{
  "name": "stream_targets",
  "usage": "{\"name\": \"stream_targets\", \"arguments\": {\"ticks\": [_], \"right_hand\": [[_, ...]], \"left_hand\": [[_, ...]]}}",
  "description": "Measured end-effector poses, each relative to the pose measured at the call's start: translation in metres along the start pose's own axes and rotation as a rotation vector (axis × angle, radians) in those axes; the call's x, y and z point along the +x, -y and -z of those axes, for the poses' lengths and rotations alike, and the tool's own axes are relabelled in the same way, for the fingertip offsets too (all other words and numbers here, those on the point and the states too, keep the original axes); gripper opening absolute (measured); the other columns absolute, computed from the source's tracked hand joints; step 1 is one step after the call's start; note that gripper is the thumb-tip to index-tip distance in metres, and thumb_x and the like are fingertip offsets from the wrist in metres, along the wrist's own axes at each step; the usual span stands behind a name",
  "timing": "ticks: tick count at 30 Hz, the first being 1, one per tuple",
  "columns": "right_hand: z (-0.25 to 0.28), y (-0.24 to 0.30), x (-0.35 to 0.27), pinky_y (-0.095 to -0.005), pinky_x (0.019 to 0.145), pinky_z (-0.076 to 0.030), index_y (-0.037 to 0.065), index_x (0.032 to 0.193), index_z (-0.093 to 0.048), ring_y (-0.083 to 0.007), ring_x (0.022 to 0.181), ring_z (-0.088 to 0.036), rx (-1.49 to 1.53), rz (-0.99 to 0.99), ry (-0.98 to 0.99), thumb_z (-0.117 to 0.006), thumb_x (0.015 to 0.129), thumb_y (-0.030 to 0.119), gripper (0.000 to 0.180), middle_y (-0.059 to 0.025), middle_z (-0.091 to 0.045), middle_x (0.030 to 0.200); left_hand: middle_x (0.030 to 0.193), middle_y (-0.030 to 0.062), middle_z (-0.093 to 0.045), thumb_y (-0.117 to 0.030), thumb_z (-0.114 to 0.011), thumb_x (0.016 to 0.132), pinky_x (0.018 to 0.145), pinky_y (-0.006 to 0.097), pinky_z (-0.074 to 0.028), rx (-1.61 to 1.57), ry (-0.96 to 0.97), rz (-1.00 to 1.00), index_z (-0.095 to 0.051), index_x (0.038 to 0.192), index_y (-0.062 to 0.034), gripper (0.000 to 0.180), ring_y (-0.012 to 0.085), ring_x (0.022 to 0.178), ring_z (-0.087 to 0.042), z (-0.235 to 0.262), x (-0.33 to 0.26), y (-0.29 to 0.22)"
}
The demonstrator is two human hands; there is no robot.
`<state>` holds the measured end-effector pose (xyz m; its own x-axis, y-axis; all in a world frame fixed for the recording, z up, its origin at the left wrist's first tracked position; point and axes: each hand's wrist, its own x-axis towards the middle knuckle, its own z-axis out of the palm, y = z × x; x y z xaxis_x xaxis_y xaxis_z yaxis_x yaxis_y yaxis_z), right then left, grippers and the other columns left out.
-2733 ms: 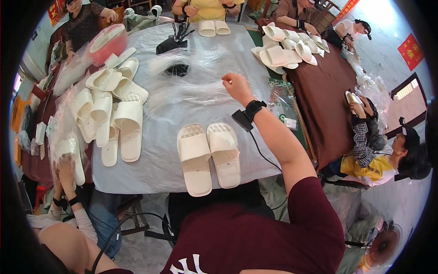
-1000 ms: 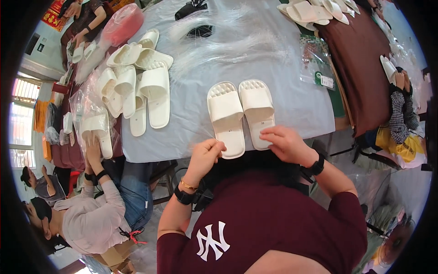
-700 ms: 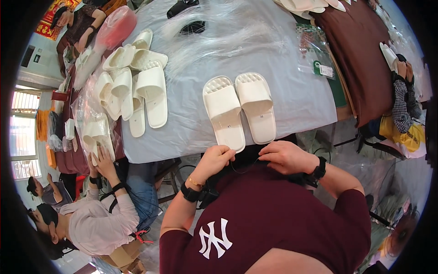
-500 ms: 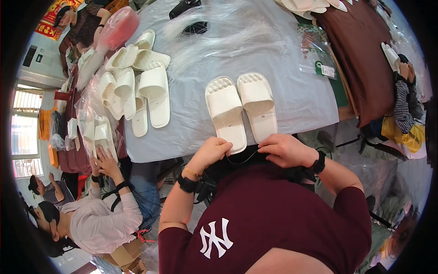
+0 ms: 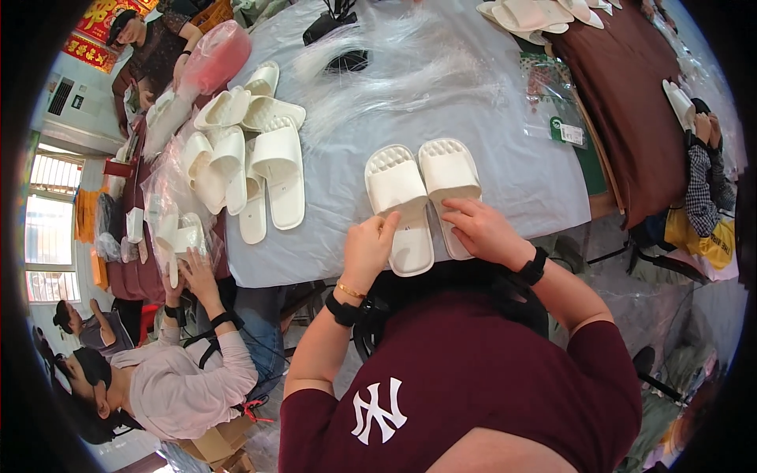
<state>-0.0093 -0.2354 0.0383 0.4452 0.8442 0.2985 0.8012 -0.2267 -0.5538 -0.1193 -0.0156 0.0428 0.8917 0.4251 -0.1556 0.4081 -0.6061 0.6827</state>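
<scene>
A pair of cream slippers [image 5: 412,246] lies side by side near the table's front edge, toes away from me. My left hand [image 5: 371,246] is closed in a pinch at the left slipper, thumb and forefinger by the rear edge of its strap. Over the right slipper [image 5: 449,175], my right hand [image 5: 482,229] has its fingers curled at the strap's rear edge. Whatever lies between the fingertips of either hand is too fine or hidden to make out. A spread of thin clear strands [image 5: 426,75] covers the table beyond the slippers.
Several cream slippers [image 5: 282,185] are piled on the left of the grey table cover [image 5: 331,252]. Black items [image 5: 330,27] and a clear bag [image 5: 561,102] lie farther back. At left, a co-worker's hands [image 5: 201,280] handle bagged slippers. More slippers sit on a brown-covered table [image 5: 623,102].
Both hands have moved forward from the slippers' heels to their straps. The thin pale strand that hung between my hands no longer shows. The whole view has shifted slightly.
</scene>
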Motion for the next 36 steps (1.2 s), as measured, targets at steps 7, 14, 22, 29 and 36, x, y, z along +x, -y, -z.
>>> {"name": "stream_targets", "arguments": {"ticks": [7,14,22,29,36], "right_hand": [[-0.007,-0.006,0.001,-0.0383,0.088,-0.049,0.003,0.104,-0.064,-0.0311,0.106,-0.057,-0.058,-0.025,-0.054,-0.061,0.076,0.002,0.028,-0.0150,-0.058,0.122],[-0.010,-0.008,-0.001,-0.0383,0.088,-0.049,0.002,0.104,-0.063,-0.0307,0.106,-0.057,-0.088,-0.029,-0.083,-0.059,0.076,0.002,0.028,-0.0148,-0.058,0.122],[-0.015,-0.011,-0.002,-0.0392,0.088,-0.047,0.003,0.107,-0.062,-0.0305,0.105,-0.058,-0.125,-0.063,-0.076,-0.057,0.078,0.007,0.030,-0.0145,-0.059,0.120],[-0.026,-0.018,-0.001,-0.0415,0.089,-0.047,0.004,0.104,-0.062,-0.0318,0.104,-0.058,-0.080,-0.061,-0.138,-0.060,0.079,0.006,0.025,-0.0140,-0.059,0.117],[-0.031,-0.024,0.000,-0.0409,0.089,-0.045,0.006,0.103,-0.063,-0.0297,0.105,-0.057,-0.060,-0.068,-0.165,-0.061,0.079,0.007,0.025,-0.0121,-0.059,0.117]], "left_hand": [[0.068,0.0154,-0.065,-0.032,-0.064,0.089,0.055,0.037,-0.046,-0.140,-0.114,-0.071,-0.065,0.083,0.0026,0.035,0.0255,0.059,-0.062,-0.001,-0.002,0.008],[0.070,0.0150,-0.066,-0.030,-0.065,0.086,0.059,0.035,-0.049,-0.229,-0.287,0.017,-0.066,0.087,0.0023,0.033,0.0222,0.062,-0.064,0.008,0.059,0.031],[0.071,0.0198,-0.067,-0.034,-0.069,0.074,0.062,0.040,-0.052,0.213,-0.056,-0.018,-0.071,0.074,0.0016,0.036,0.0342,0.067,-0.067,0.027,0.123,0.015],[0.068,0.0207,-0.066,-0.031,-0.067,0.070,0.063,0.038,-0.052,0.241,0.062,-0.044,-0.072,0.074,0.0008,0.033,0.0328,0.065,-0.067,0.028,0.140,0.028],[0.063,0.0191,-0.065,-0.042,-0.062,0.078,0.062,0.039,-0.050,0.144,0.014,0.050,-0.069,0.068,0.0017,0.045,0.0311,0.060,-0.064,0.039,0.139,0.019]]}}
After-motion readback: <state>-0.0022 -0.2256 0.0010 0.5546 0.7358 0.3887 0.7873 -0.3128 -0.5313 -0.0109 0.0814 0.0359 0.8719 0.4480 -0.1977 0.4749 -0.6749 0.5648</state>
